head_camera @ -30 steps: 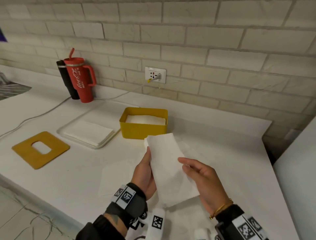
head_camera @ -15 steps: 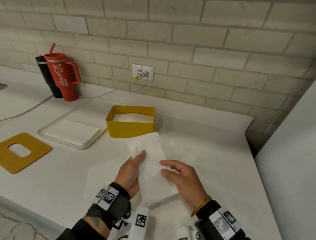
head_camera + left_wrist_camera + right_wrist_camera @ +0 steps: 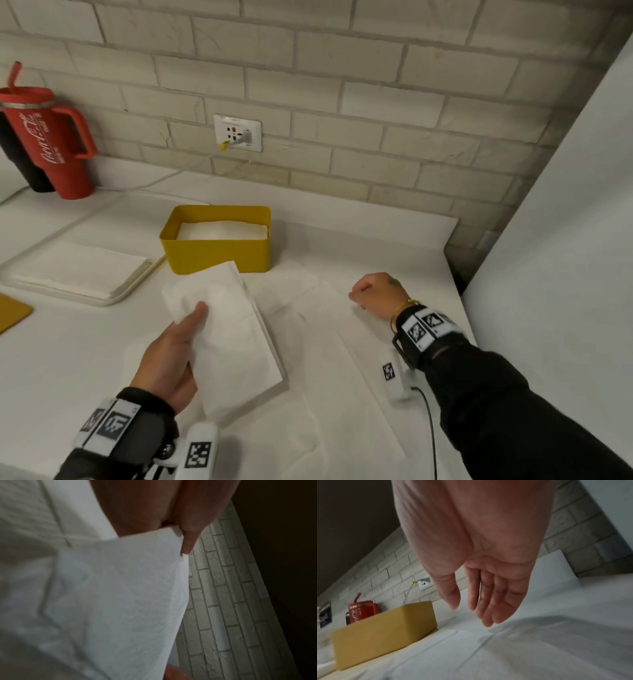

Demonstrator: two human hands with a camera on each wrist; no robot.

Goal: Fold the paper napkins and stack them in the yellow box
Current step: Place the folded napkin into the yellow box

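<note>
Head view: folded napkin (image 3: 226, 329) in left hand (image 3: 168, 363)

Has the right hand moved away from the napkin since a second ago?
Yes. The right hand has let go of the folded napkin and swung out to the right, farther from the yellow box, open above the counter.

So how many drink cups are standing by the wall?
2. The red tumbler with a straw and handle stands at the far left against the brick wall. A black cup stands right behind it, mostly hidden. More could be beyond the picture's left edge.
</note>
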